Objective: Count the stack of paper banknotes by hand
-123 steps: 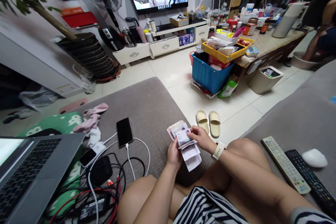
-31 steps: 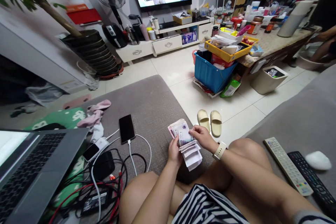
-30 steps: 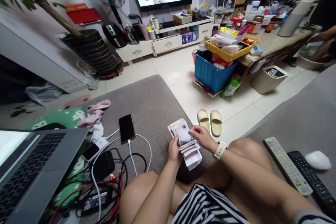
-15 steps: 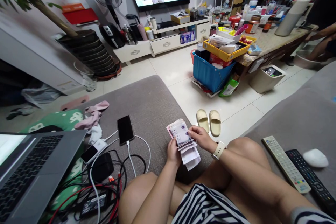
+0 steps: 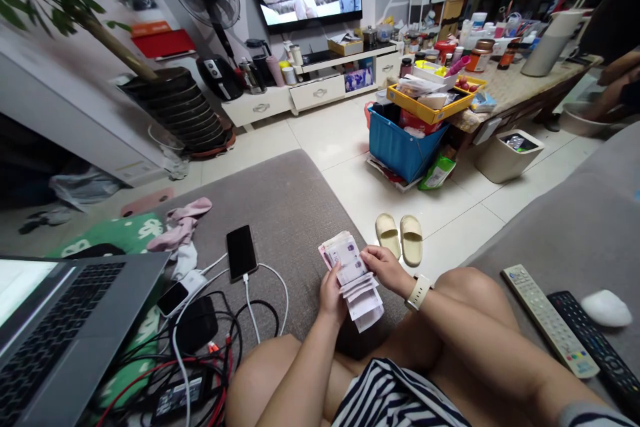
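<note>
A stack of banknotes (image 5: 345, 257) is held over my lap, pale purple and pink, several of its lower notes folded down and fanned towards me. My left hand (image 5: 333, 290) is closed around the left side of the stack, its thumb lying on the top notes. At the right edge, the fingertips of my right hand (image 5: 385, 267) pinch a note; a pale-strapped watch (image 5: 418, 291) is on that wrist. Left of the stack, a phone (image 5: 241, 252) with a white cable plugged in lies on the grey sofa (image 5: 295, 213).
An open laptop (image 5: 75, 333) and tangled cables (image 5: 220, 347) lie to my left. Two remotes, one pale (image 5: 550, 320) and one black (image 5: 600, 347), are at my right. Slippers (image 5: 411, 240) stand on the floor near a blue bin (image 5: 403, 143). A person's arm shows far right.
The whole view has shifted slightly downward. My left thumb has moved up onto the top notes, while my right fingers stay at the stack's right edge.
</note>
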`<action>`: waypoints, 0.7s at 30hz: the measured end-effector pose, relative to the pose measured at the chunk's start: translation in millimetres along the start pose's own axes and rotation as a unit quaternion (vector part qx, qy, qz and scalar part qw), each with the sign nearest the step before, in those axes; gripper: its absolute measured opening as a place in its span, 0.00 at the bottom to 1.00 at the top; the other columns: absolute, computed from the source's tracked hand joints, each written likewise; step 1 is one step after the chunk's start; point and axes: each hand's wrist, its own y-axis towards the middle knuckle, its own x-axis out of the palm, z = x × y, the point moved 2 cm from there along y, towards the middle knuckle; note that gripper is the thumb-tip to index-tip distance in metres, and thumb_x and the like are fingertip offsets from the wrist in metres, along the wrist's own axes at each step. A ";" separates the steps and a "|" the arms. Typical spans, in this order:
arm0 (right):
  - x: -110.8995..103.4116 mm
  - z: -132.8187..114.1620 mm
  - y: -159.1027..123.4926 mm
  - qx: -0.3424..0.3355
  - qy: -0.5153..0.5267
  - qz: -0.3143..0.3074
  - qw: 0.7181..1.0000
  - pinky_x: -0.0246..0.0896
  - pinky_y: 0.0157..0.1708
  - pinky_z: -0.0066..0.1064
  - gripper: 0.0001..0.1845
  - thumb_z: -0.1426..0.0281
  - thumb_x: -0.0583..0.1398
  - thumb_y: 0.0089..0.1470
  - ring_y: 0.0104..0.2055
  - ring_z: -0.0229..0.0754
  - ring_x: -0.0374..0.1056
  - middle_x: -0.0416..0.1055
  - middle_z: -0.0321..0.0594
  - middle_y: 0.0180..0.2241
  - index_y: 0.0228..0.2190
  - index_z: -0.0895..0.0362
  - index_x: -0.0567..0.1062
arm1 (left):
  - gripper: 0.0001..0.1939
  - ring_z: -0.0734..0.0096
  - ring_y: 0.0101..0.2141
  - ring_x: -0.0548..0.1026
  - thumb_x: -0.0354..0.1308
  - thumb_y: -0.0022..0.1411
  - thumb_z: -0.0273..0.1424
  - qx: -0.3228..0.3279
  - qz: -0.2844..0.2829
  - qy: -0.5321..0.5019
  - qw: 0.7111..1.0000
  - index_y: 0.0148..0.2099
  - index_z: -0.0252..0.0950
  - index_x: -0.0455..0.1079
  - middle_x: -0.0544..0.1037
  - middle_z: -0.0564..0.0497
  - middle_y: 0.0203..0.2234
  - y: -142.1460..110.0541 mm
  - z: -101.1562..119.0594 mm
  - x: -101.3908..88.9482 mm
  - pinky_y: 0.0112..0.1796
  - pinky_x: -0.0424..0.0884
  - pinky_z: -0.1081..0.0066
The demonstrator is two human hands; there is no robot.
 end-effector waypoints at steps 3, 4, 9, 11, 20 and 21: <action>-0.2 2.8 0.7 0.007 -0.001 -0.014 1.000 0.52 0.22 0.27 0.20 0.54 0.54 0.54 0.19 0.35 0.57 0.64 0.33 0.16 0.21 0.57 0.67 | 0.11 0.57 0.33 0.78 0.61 0.48 0.32 -0.010 0.000 -0.016 1.000 0.35 0.31 0.73 0.80 0.45 0.27 2.4 -1.9 -0.5 0.36 0.73 0.63; -0.8 4.5 1.2 0.009 -0.003 -0.009 1.000 0.53 0.22 0.27 0.20 0.54 0.55 0.52 0.19 0.35 0.57 0.64 0.32 0.16 0.21 0.57 0.66 | 0.12 0.57 0.34 0.78 0.61 0.48 0.32 -0.012 0.001 -0.020 1.000 0.36 0.31 0.73 0.80 0.44 0.27 2.8 -2.3 -0.7 0.36 0.73 0.62; -7.6 14.3 5.2 0.021 -0.061 0.075 0.995 0.52 0.21 0.26 0.18 0.57 0.63 0.44 0.20 0.34 0.56 0.60 0.30 0.17 0.20 0.56 0.64 | 0.15 0.57 0.33 0.78 0.63 0.47 0.30 -0.024 -0.008 -0.011 1.000 0.39 0.30 0.73 0.81 0.43 0.30 0.3 -1.0 -0.6 0.38 0.72 0.61; -9.4 16.2 6.3 0.018 -0.075 0.085 0.993 0.52 0.22 0.25 0.17 0.58 0.63 0.44 0.21 0.34 0.55 0.60 0.30 0.18 0.21 0.56 0.64 | 0.17 0.58 0.32 0.78 0.63 0.46 0.30 -0.029 -0.016 -0.003 0.999 0.41 0.30 0.72 0.81 0.43 0.30 -1.5 0.3 0.1 0.38 0.72 0.61; -10.4 17.4 5.4 -0.004 -0.104 0.095 0.990 0.50 0.23 0.25 0.16 0.60 0.60 0.47 0.22 0.34 0.53 0.58 0.30 0.18 0.20 0.57 0.63 | 0.22 0.61 0.28 0.78 0.64 0.45 0.30 -0.037 -0.030 0.001 0.999 0.45 0.30 0.70 0.80 0.44 0.29 -1.5 -2.0 0.3 0.34 0.72 0.62; -10.5 17.5 5.3 -0.005 -0.106 0.097 0.990 0.50 0.23 0.25 0.16 0.61 0.60 0.48 0.22 0.34 0.53 0.58 0.30 0.19 0.20 0.57 0.63 | 0.21 0.60 0.29 0.78 0.64 0.46 0.30 -0.037 -0.025 0.000 0.999 0.44 0.30 0.71 0.80 0.44 0.29 -1.1 -2.6 -0.4 0.35 0.72 0.62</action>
